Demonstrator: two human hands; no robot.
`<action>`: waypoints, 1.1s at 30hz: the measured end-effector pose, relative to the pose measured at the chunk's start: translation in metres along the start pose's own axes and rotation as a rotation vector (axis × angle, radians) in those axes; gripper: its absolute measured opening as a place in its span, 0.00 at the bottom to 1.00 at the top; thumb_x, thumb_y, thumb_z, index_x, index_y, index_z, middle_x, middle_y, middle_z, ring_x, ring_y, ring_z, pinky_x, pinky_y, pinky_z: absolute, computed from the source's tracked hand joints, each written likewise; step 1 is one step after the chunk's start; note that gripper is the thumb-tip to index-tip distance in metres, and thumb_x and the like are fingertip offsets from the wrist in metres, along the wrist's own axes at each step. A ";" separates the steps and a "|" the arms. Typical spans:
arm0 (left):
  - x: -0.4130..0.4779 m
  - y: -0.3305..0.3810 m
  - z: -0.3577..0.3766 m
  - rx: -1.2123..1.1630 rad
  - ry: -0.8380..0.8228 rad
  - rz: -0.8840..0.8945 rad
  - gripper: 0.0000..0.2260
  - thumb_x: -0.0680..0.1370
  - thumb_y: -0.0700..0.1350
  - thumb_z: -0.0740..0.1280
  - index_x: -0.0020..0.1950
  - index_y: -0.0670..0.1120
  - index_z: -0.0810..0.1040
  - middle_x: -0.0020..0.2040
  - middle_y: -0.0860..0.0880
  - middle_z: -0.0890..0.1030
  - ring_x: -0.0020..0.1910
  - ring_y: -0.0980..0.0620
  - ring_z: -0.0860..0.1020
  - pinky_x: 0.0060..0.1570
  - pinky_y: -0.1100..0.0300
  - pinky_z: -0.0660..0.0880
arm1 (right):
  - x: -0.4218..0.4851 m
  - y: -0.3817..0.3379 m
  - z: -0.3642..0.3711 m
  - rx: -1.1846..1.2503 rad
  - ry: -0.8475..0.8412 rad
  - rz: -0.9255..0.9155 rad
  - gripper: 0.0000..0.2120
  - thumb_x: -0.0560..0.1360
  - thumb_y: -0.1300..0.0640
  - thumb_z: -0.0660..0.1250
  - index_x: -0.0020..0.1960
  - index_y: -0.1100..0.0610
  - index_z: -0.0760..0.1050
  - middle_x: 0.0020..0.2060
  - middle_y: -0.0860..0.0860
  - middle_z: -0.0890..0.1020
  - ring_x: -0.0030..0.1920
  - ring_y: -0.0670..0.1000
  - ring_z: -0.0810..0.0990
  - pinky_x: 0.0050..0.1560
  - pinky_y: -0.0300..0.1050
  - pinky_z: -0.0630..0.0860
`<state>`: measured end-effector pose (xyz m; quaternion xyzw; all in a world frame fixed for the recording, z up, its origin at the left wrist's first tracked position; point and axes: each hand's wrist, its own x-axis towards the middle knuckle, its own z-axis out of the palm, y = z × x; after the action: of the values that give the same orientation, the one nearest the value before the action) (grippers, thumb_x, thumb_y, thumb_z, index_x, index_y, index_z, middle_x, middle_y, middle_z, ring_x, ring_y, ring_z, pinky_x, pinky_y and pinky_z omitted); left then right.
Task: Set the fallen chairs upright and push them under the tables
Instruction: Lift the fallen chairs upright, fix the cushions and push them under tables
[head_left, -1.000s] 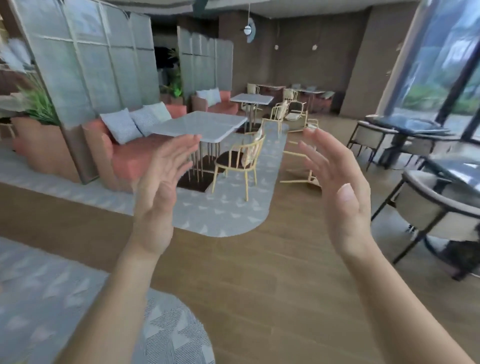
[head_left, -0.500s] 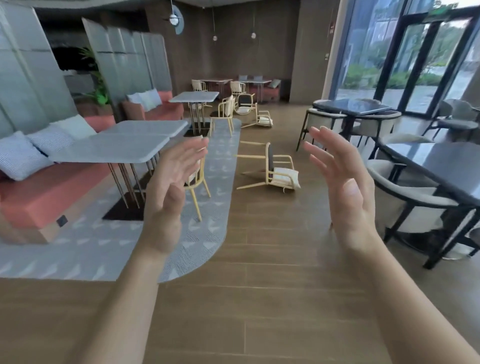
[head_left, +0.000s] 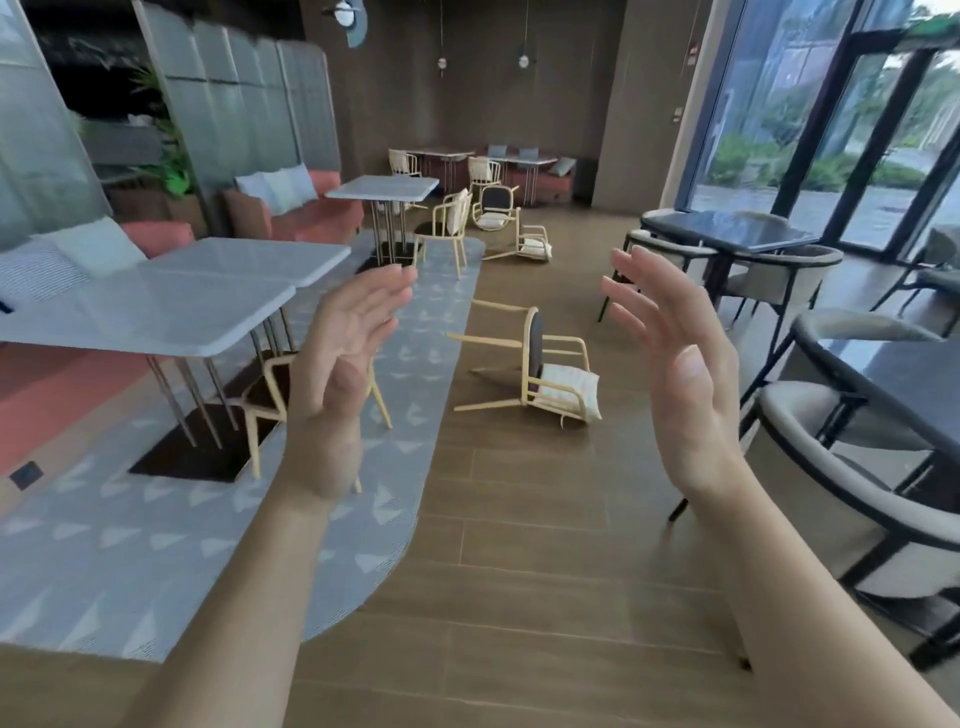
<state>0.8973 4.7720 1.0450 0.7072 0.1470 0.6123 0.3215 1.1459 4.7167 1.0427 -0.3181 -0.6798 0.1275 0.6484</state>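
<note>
A yellow-framed chair (head_left: 540, 371) with a dark seat and striped cushion lies on its side on the wooden floor straight ahead, between my raised hands. Farther back, a second fallen chair (head_left: 524, 244) lies by the rug's end, and a third (head_left: 493, 208) tips backward behind it. My left hand (head_left: 343, 374) and right hand (head_left: 675, 374) are held up, palms facing each other, fingers apart, holding nothing and well short of the near chair. An upright yellow chair (head_left: 275, 405) stands tucked at the white marble table (head_left: 156, 306) on the left.
A grey patterned rug (head_left: 156, 545) covers the floor at left, with a red sofa (head_left: 47, 384) behind the tables. Dark tables with grey padded armchairs (head_left: 857, 467) line the right side by the windows. A second marble table (head_left: 384, 189) with an upright chair (head_left: 449, 228) stands farther back.
The view has swung right and moved forward, so the fallen chair now lies closer and more central. Both hands stay raised and empty.
</note>
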 end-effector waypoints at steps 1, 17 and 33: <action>0.018 -0.025 0.006 -0.024 0.010 0.003 0.44 0.70 0.81 0.59 0.72 0.50 0.62 0.75 0.48 0.70 0.72 0.49 0.76 0.74 0.48 0.69 | 0.016 0.022 -0.008 -0.009 0.006 -0.004 0.44 0.80 0.28 0.59 0.78 0.63 0.64 0.75 0.63 0.72 0.75 0.61 0.74 0.74 0.60 0.71; 0.292 -0.369 0.211 -0.162 -0.078 0.018 0.31 0.78 0.75 0.59 0.74 0.58 0.73 0.76 0.48 0.75 0.77 0.41 0.72 0.74 0.47 0.68 | 0.222 0.359 -0.216 -0.107 0.087 0.029 0.43 0.80 0.27 0.58 0.78 0.61 0.65 0.76 0.61 0.73 0.75 0.60 0.75 0.74 0.62 0.71; 0.538 -0.625 0.372 -0.063 0.046 0.003 0.40 0.71 0.81 0.59 0.70 0.52 0.67 0.71 0.58 0.78 0.73 0.45 0.74 0.74 0.45 0.69 | 0.443 0.674 -0.381 0.031 -0.027 0.012 0.46 0.79 0.27 0.59 0.77 0.65 0.64 0.74 0.62 0.73 0.75 0.63 0.73 0.74 0.53 0.71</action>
<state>1.4818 5.4623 1.0468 0.6827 0.1336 0.6332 0.3393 1.7119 5.4055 1.0508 -0.3106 -0.6844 0.1461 0.6433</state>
